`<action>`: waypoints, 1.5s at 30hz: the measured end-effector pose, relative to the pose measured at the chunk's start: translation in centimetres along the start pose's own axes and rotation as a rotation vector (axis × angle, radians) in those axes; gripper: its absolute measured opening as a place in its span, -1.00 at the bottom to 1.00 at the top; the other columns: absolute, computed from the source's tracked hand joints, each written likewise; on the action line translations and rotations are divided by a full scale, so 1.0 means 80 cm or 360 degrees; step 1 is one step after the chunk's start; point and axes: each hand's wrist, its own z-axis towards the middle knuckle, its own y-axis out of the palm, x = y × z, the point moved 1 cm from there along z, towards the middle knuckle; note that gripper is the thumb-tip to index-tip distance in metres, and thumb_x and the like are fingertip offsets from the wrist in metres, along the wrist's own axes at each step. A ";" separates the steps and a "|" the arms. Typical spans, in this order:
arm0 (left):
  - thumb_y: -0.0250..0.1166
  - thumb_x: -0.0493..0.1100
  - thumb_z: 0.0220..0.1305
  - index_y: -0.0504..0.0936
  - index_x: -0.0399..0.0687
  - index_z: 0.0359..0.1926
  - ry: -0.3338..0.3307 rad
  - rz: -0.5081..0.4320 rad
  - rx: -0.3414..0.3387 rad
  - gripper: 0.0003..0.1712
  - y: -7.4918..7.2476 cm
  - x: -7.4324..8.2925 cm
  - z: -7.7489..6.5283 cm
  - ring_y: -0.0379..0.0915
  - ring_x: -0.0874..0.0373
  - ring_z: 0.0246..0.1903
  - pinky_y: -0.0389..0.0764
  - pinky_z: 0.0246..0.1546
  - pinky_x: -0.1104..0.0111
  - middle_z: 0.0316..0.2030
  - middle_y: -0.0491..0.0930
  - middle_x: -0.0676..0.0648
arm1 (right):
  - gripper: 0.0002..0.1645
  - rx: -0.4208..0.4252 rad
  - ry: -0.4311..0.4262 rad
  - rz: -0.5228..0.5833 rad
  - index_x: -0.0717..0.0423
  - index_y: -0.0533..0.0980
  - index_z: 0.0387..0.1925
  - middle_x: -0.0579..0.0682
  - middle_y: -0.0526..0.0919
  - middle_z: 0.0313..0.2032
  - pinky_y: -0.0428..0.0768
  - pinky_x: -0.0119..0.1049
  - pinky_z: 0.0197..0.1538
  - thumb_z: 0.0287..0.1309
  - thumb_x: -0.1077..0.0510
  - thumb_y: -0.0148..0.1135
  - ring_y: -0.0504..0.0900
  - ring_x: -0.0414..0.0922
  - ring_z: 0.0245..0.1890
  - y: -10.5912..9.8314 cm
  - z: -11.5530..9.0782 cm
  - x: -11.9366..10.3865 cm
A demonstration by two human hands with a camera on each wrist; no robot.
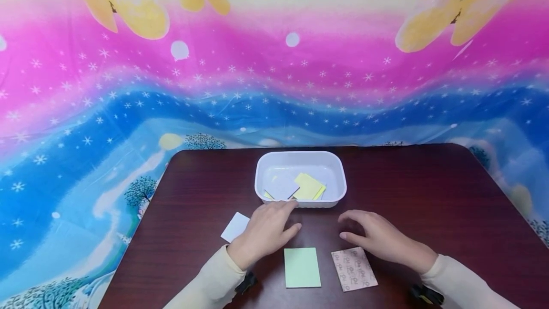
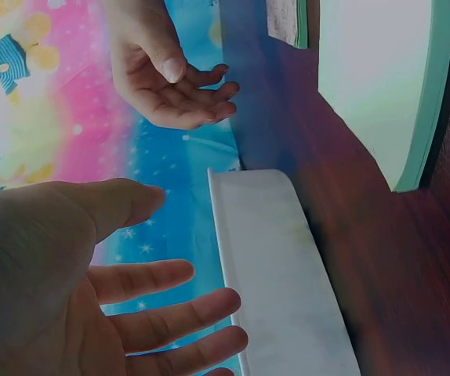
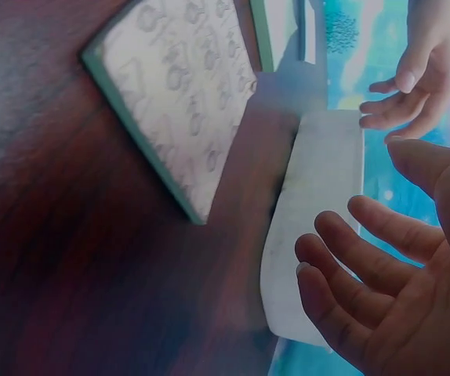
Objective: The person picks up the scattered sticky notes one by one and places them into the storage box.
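My left hand [image 1: 267, 228] reaches over the table toward the front of a white plastic tub [image 1: 300, 161], fingers extended and holding nothing. Its fingertips overlap the tub's front rim in the head view; contact cannot be told. Partly behind that wrist lies a white square pad [image 1: 236, 226]. My right hand [image 1: 379, 236] hovers right of the tub with loosely bent fingers, nothing in its grasp. Below and between the hands are a pale green square pad [image 1: 302, 268] and a pinkish printed square pad [image 1: 354, 269], which shows a green edge in the right wrist view [image 3: 182, 86].
Inside the tub lie yellow square sheets [image 1: 307, 187] and a white one [image 1: 282, 187]. The dark wood table [image 1: 429, 190] ends at a rounded far edge. Behind it hangs a colourful snowflake-patterned cloth [image 1: 274, 70].
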 end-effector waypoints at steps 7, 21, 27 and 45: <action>0.19 0.13 0.19 0.52 0.00 0.12 0.0037 -0.0022 0.0007 -0.48 0.004 0.007 0.001 0.52 0.13 -0.04 0.52 -0.12 0.21 -0.03 0.62 0.04 | -0.55 -0.0040 0.0016 -0.0025 -0.01 0.54 -0.06 -0.23 0.61 -0.19 0.54 -0.21 -0.18 0.13 -0.19 0.17 0.54 -0.28 -0.22 0.003 -0.007 0.004; 0.18 0.15 0.19 0.53 -0.02 0.10 0.0112 0.0051 -0.0007 -0.47 0.017 0.019 -0.001 0.54 0.15 -0.24 0.52 -0.27 0.31 -0.19 0.63 0.04 | -0.53 -0.0108 -0.0132 -0.0081 -0.05 0.54 -0.07 -0.27 0.58 -0.19 0.53 -0.25 -0.18 0.08 -0.22 0.21 0.50 -0.31 -0.23 0.011 -0.025 0.017; 0.16 0.16 0.20 0.52 -0.01 0.12 0.0126 0.0066 -0.0027 -0.46 0.022 0.023 -0.002 0.53 0.15 -0.19 0.52 -0.21 0.29 -0.15 0.63 0.03 | -0.51 -0.0144 -0.0155 -0.0110 -0.08 0.52 -0.04 -0.30 0.54 -0.16 0.51 -0.26 -0.12 0.00 -0.17 0.30 0.49 -0.34 -0.18 0.013 -0.029 0.020; 0.17 0.15 0.20 0.53 -0.01 0.11 0.0145 0.0051 -0.0026 -0.46 0.024 0.025 0.001 0.53 0.16 -0.18 0.51 -0.22 0.31 -0.15 0.63 0.04 | -0.10 -0.0259 -0.0215 -0.0166 -0.11 0.48 0.08 -0.27 0.40 -0.12 0.46 -0.30 -0.14 -0.43 -0.31 0.46 0.38 -0.31 -0.14 0.017 -0.041 0.023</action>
